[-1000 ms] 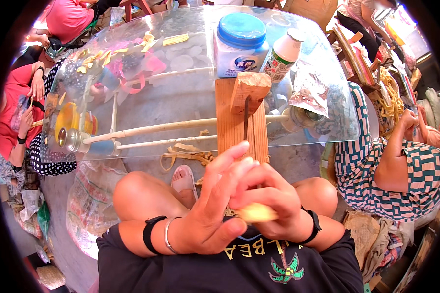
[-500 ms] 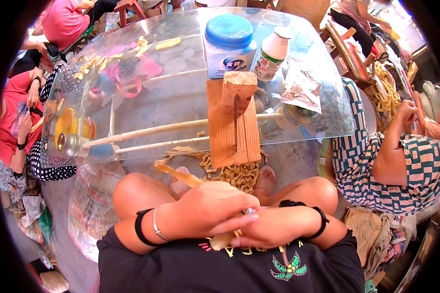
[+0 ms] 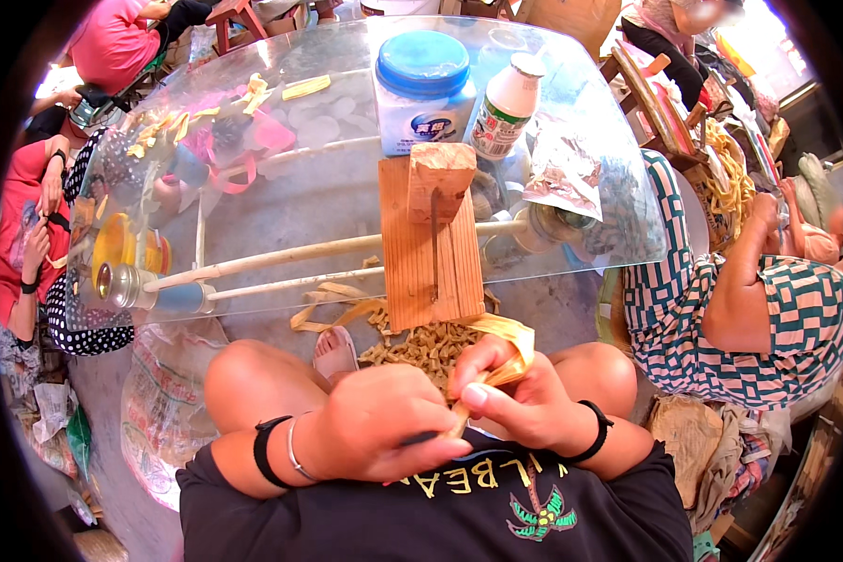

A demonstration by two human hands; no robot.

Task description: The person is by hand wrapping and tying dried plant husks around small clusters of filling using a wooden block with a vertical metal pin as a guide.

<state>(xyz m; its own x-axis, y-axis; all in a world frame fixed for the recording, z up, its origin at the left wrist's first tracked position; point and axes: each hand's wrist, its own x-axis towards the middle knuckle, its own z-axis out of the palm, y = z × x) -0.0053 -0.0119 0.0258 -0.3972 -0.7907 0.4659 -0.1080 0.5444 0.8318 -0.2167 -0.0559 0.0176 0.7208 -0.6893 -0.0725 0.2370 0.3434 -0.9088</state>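
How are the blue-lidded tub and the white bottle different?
The tub is wide and chunky, while the bottle is slim. The tub has a big blue lid; the bottle has a small, pale top. The tub's label is blue and white, but the bottle's has green on it. Both stand on the glass table.

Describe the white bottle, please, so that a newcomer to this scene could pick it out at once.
On the big glass table, find the blue-lidded tub. The white bottle stands just right of it, left of a crumpled silvery packet. Unlike those neighbours, it is slim and narrow-necked, with a pale cap and a partly green label.
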